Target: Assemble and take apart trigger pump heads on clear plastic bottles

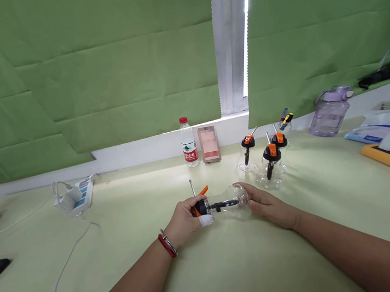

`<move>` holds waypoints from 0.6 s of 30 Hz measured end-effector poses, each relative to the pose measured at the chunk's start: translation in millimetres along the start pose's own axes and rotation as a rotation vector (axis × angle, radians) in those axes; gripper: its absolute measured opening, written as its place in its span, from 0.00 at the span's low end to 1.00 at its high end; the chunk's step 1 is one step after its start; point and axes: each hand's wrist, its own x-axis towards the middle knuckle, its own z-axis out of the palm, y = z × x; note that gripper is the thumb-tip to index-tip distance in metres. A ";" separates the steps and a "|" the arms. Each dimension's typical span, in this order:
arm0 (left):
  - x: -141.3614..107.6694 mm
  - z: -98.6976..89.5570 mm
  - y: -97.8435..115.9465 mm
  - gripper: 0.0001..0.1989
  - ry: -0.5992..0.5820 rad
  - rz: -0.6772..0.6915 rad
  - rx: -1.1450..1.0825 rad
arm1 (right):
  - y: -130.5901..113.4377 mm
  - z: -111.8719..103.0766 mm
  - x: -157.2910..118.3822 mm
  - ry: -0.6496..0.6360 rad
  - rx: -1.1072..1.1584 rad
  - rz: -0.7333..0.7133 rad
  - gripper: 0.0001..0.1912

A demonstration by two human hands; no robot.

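Black and orange parts are topping the clear, waisted bottle [242, 206], which is lying sideways between your hands over the pale green tabletop [224, 271]. Your left hand [184, 222] is gripping its black-and-orange cap [201, 208]; your right hand [269, 203] is cupping the base. You seem to be steadying it by both ends, and moving it would call for keeping both holds even. Your left fingers are partly hiding the cap, the see-through walls are blending into the tabletop, and whether they are touching it is staying unclear. Three similar capped bottles [271, 153] are standing rightward, two overlapping.
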 end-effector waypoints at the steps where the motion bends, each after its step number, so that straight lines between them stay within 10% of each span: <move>1: -0.1 0.5 0.0 0.27 -0.003 0.001 -0.002 | -1.2 0.7 0.4 -0.005 0.040 0.007 0.34; 18: 1.6 -0.3 1.8 0.27 0.040 -0.039 -0.025 | -5.4 -1.0 -1.6 0.005 -0.170 -0.042 0.39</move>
